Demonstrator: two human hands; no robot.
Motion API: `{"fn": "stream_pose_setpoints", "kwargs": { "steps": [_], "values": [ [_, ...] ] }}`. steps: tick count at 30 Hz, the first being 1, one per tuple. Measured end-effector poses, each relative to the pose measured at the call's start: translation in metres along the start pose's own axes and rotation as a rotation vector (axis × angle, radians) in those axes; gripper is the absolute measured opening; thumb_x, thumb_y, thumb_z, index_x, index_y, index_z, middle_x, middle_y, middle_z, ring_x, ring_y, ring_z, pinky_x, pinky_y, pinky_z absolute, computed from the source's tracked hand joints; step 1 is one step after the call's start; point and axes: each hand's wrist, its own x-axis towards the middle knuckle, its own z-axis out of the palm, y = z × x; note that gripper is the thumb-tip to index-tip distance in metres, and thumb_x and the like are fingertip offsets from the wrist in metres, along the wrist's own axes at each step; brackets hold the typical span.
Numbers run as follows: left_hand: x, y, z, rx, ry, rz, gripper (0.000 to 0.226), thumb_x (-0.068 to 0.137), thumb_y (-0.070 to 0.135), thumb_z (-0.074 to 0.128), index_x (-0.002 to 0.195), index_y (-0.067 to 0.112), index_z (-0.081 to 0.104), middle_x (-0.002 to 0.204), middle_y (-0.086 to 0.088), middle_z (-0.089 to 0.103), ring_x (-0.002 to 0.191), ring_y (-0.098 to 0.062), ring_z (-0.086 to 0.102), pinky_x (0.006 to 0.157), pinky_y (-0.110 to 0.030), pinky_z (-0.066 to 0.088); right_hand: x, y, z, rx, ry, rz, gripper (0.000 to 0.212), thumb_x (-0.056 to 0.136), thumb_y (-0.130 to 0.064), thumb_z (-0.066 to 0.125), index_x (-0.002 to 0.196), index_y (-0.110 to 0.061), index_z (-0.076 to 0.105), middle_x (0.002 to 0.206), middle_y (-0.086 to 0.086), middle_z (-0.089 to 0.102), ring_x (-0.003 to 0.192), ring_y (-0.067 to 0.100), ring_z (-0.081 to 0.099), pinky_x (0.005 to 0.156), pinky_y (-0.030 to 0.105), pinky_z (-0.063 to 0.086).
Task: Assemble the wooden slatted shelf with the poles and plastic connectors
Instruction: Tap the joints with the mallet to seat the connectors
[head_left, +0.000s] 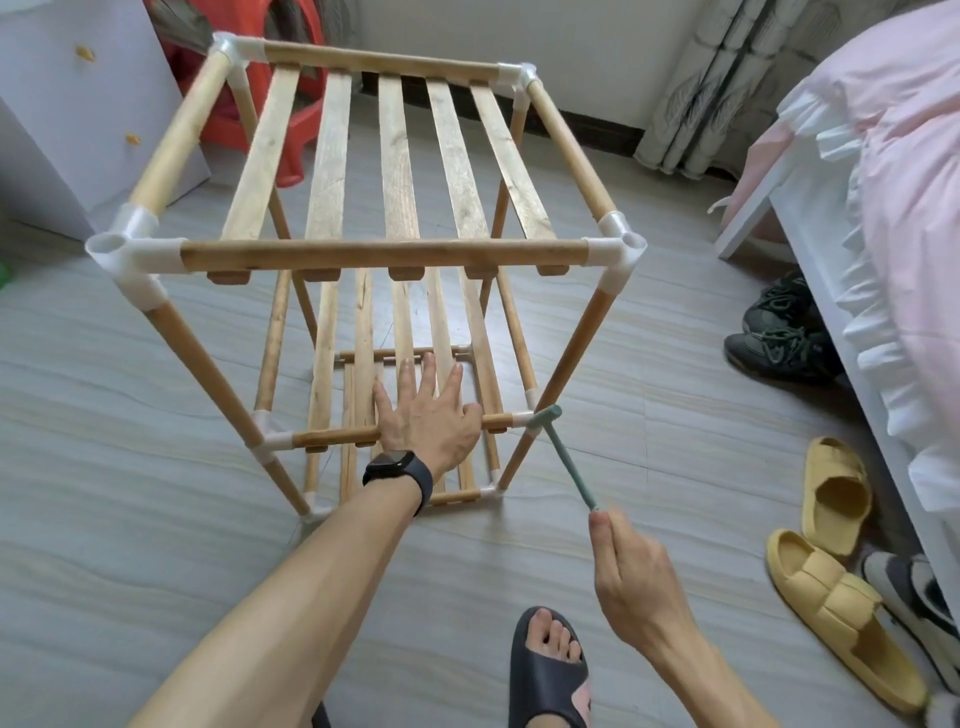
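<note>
The left hand (428, 415) lies flat on the middle front rail (332, 436), steadying the shelf (384, 254) on the floor (156, 415). The right hand (631, 566) grips a hammer (563, 457), its head at that rail's right connector (522, 418), likely to seat it.

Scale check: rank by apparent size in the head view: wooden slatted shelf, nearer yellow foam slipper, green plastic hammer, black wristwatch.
1. Wooden slatted shelf
2. Nearer yellow foam slipper
3. Green plastic hammer and black wristwatch: too alike to rank
</note>
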Motion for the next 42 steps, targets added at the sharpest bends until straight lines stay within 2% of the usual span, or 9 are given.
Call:
{"fn": "stream_pose_setpoints", "kwargs": {
  "steps": [8,11,15,18,22,26,35,40,42],
  "values": [
    [0.005,-0.009,0.003,0.035,0.092,0.118,0.060,0.100,0.047,0.028,0.159,0.040,0.016,0.168,0.004,0.011,0.155,-0.022,0.003,0.123,-0.053,0.000,-0.005,0.028,-0.001,0.059,0.188,0.226,0.040,0.104,-0.040,0.032,0.072,-0.019,0.046,0.047,-0.001,0.044,0.047,0.011,0.047,0.046,0.030,0.029],
    [0.014,-0.019,-0.008,0.095,0.046,0.231,0.059,0.101,0.048,0.028,0.157,0.044,0.013,0.168,0.008,0.008,0.155,-0.019,0.002,0.124,-0.052,0.003,0.001,0.026,0.002,0.081,0.170,0.197,0.039,0.104,-0.040,0.033,0.073,-0.020,0.047,0.047,-0.001,0.044,0.043,0.011,0.043,0.044,0.030,0.029],
    [0.033,-0.050,-0.025,0.291,-0.025,0.438,0.062,0.096,0.048,0.016,0.153,0.050,-0.009,0.165,0.010,-0.012,0.154,-0.014,-0.011,0.122,-0.052,-0.011,0.004,0.018,0.007,0.031,0.053,0.128,0.034,0.104,-0.042,0.032,0.080,-0.025,0.047,0.048,-0.004,0.048,0.043,0.014,0.043,0.042,0.024,0.027],
    [0.040,-0.064,-0.033,0.299,0.065,0.325,0.065,0.101,0.048,0.017,0.152,0.045,-0.023,0.162,0.004,-0.031,0.152,-0.018,-0.020,0.119,-0.059,-0.015,0.002,0.010,0.009,-0.045,-0.027,0.077,0.032,0.104,-0.042,0.033,0.078,-0.025,0.040,0.050,-0.002,0.050,0.044,0.016,0.043,0.044,0.029,0.028],
    [0.024,-0.050,-0.021,-0.002,0.204,0.087,0.067,0.103,0.049,0.028,0.159,0.033,-0.005,0.167,0.004,-0.016,0.154,-0.018,-0.012,0.121,-0.056,-0.009,0.004,-0.005,0.012,-0.019,-0.010,-0.002,0.033,0.102,-0.048,0.028,0.077,-0.028,0.039,0.049,0.001,0.049,0.040,0.017,0.043,0.039,0.023,0.027],
    [-0.005,-0.040,0.006,-0.212,0.135,0.015,0.056,0.106,0.049,0.031,0.157,0.032,0.016,0.167,0.006,-0.016,0.153,-0.016,-0.016,0.120,-0.059,-0.008,0.009,-0.020,0.017,-0.020,-0.001,-0.090,0.037,0.099,-0.054,0.021,0.080,-0.028,0.039,0.051,0.003,0.050,0.040,0.018,0.044,0.039,0.026,0.031],
    [-0.007,-0.055,0.002,-0.263,0.028,0.066,0.052,0.106,0.046,0.016,0.157,0.040,0.004,0.163,0.012,-0.029,0.149,-0.012,-0.029,0.120,-0.062,-0.007,0.023,-0.042,0.026,-0.255,-0.119,-0.128,0.033,0.106,-0.044,0.019,0.089,-0.025,0.040,0.057,-0.002,0.051,0.046,0.014,0.045,0.044,0.029,0.034],
    [-0.007,-0.051,0.001,-0.255,0.020,0.048,0.055,0.106,0.046,0.015,0.158,0.037,0.001,0.162,0.011,-0.030,0.149,-0.014,-0.028,0.121,-0.060,-0.007,0.024,-0.058,0.016,0.217,0.216,-0.194,0.028,0.106,-0.045,0.024,0.087,-0.031,0.038,0.047,-0.004,0.039,0.034,0.012,0.035,0.033,0.022,0.024],
    [-0.009,-0.051,0.001,-0.269,0.018,0.046,0.054,0.107,0.046,0.016,0.158,0.038,0.001,0.163,0.011,-0.029,0.150,-0.014,-0.028,0.121,-0.060,-0.008,0.022,-0.061,0.018,-0.133,-0.016,-0.197,0.030,0.105,-0.049,0.018,0.087,-0.032,0.035,0.053,-0.007,0.047,0.041,0.010,0.042,0.041,0.024,0.029]
  ]
}}
